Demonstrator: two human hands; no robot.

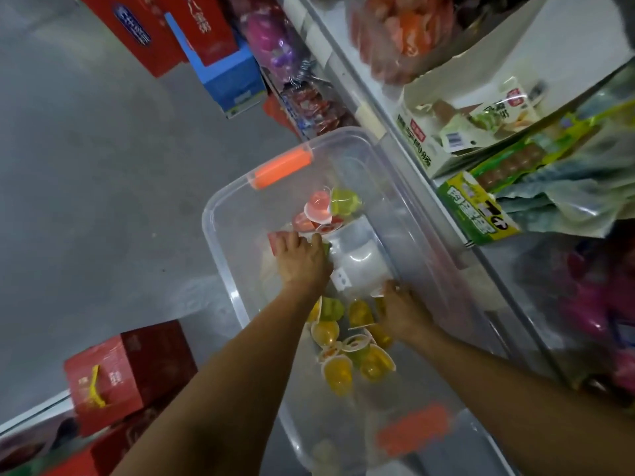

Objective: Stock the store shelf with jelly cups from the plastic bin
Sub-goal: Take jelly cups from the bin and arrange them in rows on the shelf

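The grey, smooth floor [86, 159] shows a dull sheen of light. On the floor's near side stands a red gift box [137, 365] with a yellow handle; on its far side, red boxes [137, 29] and a blue carton [233, 80]. The white store shelf [343, 75] borders the floor at right.

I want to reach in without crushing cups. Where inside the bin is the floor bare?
Bare floor lies at the far end, between the orange handle and the red and green cups, and seemingly at the near end past the yellow cups. The middle is crowded: left hand, right hand, white bag.
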